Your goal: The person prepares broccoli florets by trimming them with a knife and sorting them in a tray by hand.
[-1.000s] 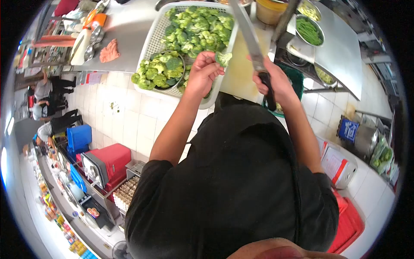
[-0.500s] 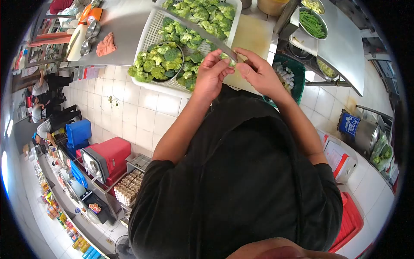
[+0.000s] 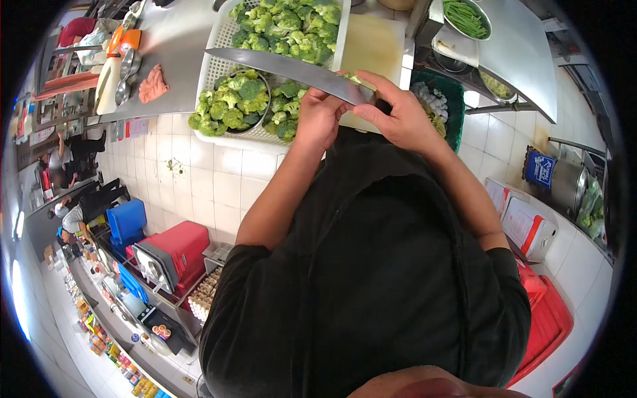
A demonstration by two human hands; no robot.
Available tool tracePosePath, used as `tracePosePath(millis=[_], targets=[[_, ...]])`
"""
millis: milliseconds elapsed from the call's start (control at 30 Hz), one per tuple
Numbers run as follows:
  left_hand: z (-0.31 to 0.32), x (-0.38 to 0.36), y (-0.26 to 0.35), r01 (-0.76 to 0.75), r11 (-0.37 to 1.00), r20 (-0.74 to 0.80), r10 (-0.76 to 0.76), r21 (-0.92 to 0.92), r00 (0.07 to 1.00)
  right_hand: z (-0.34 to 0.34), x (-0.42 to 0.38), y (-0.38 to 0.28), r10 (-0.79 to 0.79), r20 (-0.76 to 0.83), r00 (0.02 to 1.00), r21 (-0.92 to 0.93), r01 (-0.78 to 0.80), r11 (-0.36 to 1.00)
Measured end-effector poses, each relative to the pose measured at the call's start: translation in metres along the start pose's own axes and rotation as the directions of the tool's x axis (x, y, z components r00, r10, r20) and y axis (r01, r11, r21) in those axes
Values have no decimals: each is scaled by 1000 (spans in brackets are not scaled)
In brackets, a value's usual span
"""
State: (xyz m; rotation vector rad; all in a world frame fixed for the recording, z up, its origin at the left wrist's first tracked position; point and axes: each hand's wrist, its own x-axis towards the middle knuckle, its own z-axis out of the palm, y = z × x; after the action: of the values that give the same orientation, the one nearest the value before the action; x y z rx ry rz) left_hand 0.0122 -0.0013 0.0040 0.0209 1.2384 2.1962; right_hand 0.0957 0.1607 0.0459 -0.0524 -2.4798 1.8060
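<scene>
So the right hand (image 3: 403,114) has a grip on a big kitchen knife (image 3: 282,65), with a dark bit of the handle showing by the palm. The left hand (image 3: 318,119) is right up against it, fingers curled in and partly hidden by the blade, so I can't tell if it's actually pinching anything. There's a small green piece (image 3: 359,80) at the right fingertips, just past the blade. The blade points off to the left, over a white perforated tray (image 3: 220,68) loaded with broccoli florets (image 3: 292,30). A round metal bowl (image 3: 268,99) heaped with more broccoli sits in the tray's near left part. Just right of the tray is a pale cutting board (image 3: 375,43), then a green basket (image 3: 455,113) with whitish bits inside. Farther right there's a bowl of green beans (image 3: 466,18), and way left on the steel counter (image 3: 182,40), a crumpled pink cloth (image 3: 153,85).
</scene>
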Motion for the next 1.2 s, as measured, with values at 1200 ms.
tracePosePath(millis=[1200], targets=[[-128,-59,86,-168,-72,183,353,983,918,-127,-123,200,504,-414,758,216,-456,863]])
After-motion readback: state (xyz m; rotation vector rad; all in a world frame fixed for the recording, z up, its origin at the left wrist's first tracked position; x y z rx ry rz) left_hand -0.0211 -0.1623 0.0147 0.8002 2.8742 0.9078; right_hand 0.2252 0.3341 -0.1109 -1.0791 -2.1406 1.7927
